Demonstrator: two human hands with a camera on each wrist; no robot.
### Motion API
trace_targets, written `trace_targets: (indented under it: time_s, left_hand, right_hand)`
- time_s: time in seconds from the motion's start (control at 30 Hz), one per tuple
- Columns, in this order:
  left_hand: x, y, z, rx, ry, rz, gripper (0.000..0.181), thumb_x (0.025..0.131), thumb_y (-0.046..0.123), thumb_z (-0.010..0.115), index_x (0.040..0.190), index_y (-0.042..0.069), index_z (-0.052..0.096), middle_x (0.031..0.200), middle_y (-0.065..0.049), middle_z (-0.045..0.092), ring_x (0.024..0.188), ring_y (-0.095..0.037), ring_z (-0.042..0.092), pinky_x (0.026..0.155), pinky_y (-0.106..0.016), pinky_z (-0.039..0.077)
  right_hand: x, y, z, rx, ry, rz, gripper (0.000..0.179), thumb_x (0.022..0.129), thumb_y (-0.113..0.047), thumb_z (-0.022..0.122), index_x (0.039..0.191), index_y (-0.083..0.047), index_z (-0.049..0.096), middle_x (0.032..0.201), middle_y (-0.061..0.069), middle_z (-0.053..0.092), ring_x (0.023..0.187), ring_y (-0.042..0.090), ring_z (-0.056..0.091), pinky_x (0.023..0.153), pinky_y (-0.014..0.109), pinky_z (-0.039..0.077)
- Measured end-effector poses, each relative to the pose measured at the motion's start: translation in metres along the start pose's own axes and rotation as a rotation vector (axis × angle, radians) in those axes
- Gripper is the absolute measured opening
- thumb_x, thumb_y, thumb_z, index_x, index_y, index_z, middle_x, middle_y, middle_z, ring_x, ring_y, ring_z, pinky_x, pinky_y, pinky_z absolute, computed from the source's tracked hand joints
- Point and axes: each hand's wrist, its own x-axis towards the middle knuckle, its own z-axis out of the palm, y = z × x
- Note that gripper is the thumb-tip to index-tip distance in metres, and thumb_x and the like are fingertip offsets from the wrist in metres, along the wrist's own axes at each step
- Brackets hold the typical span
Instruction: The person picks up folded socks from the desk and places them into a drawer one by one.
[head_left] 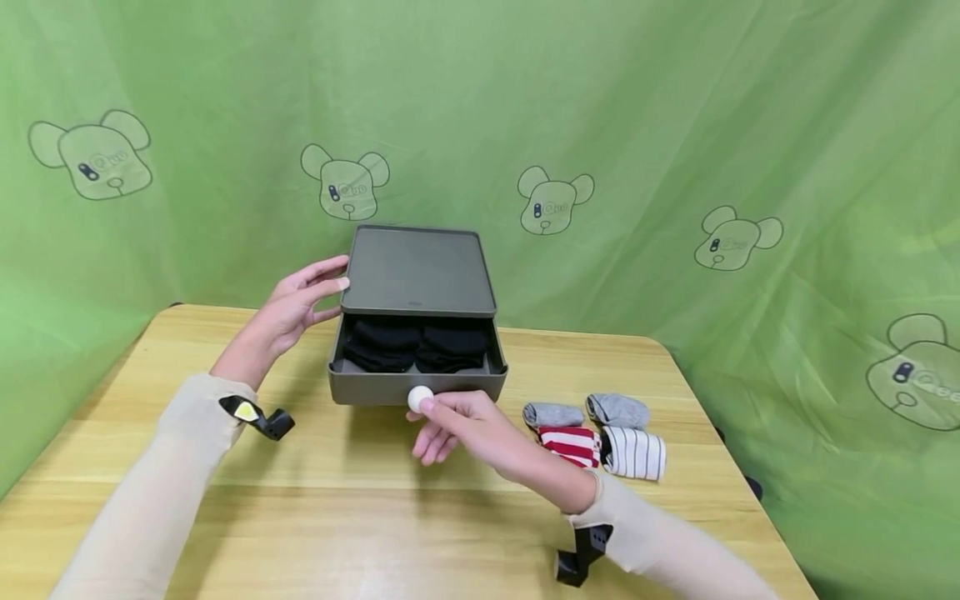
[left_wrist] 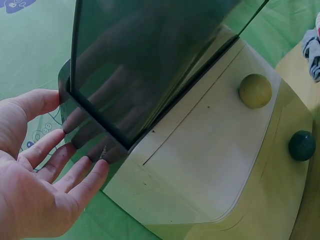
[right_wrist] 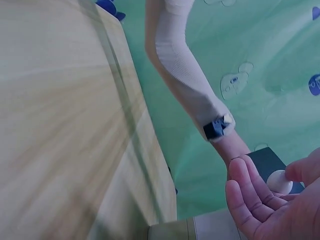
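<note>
A dark grey drawer unit (head_left: 420,271) stands at the table's back edge, its top drawer (head_left: 375,388) pulled out. Inside the drawer lie folded black socks (head_left: 384,343) in two bundles side by side. My left hand (head_left: 296,310) rests against the left side of the unit, fingers extended; the left wrist view shows the fingertips on its dark casing (left_wrist: 107,142). With thumb and finger, my right hand (head_left: 468,425) pinches the white round knob (head_left: 421,399) on the drawer front. The other right fingers curve loosely below the knob.
Folded socks lie on the table to the right: two grey (head_left: 618,410), one red-and-white striped (head_left: 572,445), one white with dark stripes (head_left: 634,453). Below the dark drawer, a pale drawer front (left_wrist: 200,150) has a yellowish knob (left_wrist: 255,91). A green curtain (head_left: 480,100) hangs behind.
</note>
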Motion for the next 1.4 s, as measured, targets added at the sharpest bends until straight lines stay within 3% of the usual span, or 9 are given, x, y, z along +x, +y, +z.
trace_targets:
  time_s: [0.3, 0.47, 0.67, 0.97, 1.23, 1.4]
  left_hand:
    - [0.000, 0.000, 0.000, 0.005, 0.004, 0.000, 0.063, 0.103, 0.017, 0.061, 0.159, 0.012, 0.033, 0.162, -0.004, 0.034, 0.115, -0.001, 0.056, 0.089, -0.018, 0.057]
    - [0.000, -0.001, -0.001, 0.009, 0.008, 0.000, 0.063, 0.103, 0.018, 0.061, 0.159, 0.013, 0.034, 0.162, -0.004, 0.034, 0.117, -0.001, 0.054, 0.089, -0.018, 0.057]
    - [0.001, -0.001, 0.000, 0.001, 0.010, -0.001, 0.064, 0.102, 0.018, 0.062, 0.159, 0.013, 0.034, 0.152, 0.002, 0.043, 0.113, -0.001, 0.057, 0.090, -0.019, 0.057]
    - [0.000, -0.002, -0.001, 0.001, 0.012, -0.007, 0.064, 0.102, 0.018, 0.062, 0.159, 0.013, 0.034, 0.155, 0.000, 0.041, 0.114, -0.002, 0.057, 0.091, -0.019, 0.056]
    - [-0.001, -0.001, 0.001, 0.007, 0.012, -0.014, 0.064, 0.102, 0.019, 0.062, 0.160, 0.014, 0.033, 0.161, -0.003, 0.036, 0.115, -0.001, 0.057, 0.093, -0.020, 0.054]
    - [-0.001, 0.000, 0.001, 0.006, 0.018, -0.010, 0.064, 0.102, 0.019, 0.063, 0.159, 0.014, 0.034, 0.155, 0.000, 0.042, 0.113, -0.001, 0.058, 0.092, -0.020, 0.055]
  right_hand:
    - [0.021, 0.002, -0.010, 0.025, 0.058, -0.003, 0.041, 0.108, -0.027, 0.050, 0.117, 0.009, 0.067, 0.085, 0.010, 0.077, 0.072, 0.012, 0.071, 0.070, 0.027, 0.063]
    - [0.029, 0.003, -0.014, 0.018, 0.072, -0.012, 0.043, 0.109, -0.028, 0.049, 0.115, 0.010, 0.067, 0.084, 0.009, 0.077, 0.072, 0.012, 0.071, 0.071, 0.030, 0.064]
    - [0.040, 0.004, -0.017, 0.025, 0.112, -0.001, 0.042, 0.108, -0.027, 0.048, 0.112, 0.010, 0.068, 0.084, 0.012, 0.077, 0.070, 0.013, 0.072, 0.075, 0.041, 0.065]
    - [0.054, 0.006, -0.023, 0.021, 0.142, 0.000, 0.045, 0.108, -0.023, 0.045, 0.116, 0.017, 0.062, 0.083, 0.011, 0.077, 0.069, 0.013, 0.071, 0.072, 0.035, 0.064]
    - [0.062, 0.007, -0.029, 0.005, 0.152, 0.000, 0.043, 0.108, -0.024, 0.046, 0.115, 0.014, 0.064, 0.084, 0.010, 0.077, 0.070, 0.014, 0.072, 0.078, 0.048, 0.064]
    - [0.067, 0.010, -0.032, 0.003, 0.152, -0.007, 0.043, 0.108, -0.026, 0.046, 0.114, 0.012, 0.065, 0.083, 0.008, 0.077, 0.070, 0.014, 0.072, 0.076, 0.045, 0.064]
